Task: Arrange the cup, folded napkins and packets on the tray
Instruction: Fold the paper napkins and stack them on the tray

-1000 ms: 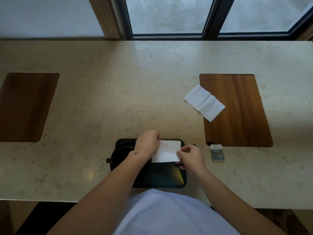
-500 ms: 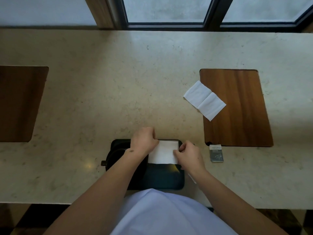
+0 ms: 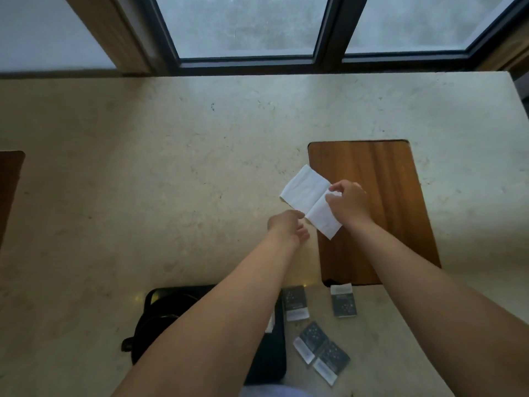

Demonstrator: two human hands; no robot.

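The four little dark packets have pale label strips with some print, but it's way too small and blurry to read any brand. One packet sits right by the black tray's right edge, another just past it near the wooden inlay, and two more overlap closer to the near edge of the tabletop. The right hand has its grip pinching the unfolded white napkin, which lies half on the stone, half on the inlay. The left hand hovers just beside the napkin's near edge, fingers loosely curled, holding nothing. The cup is on the tray's left side, mostly hidden under the left forearm.
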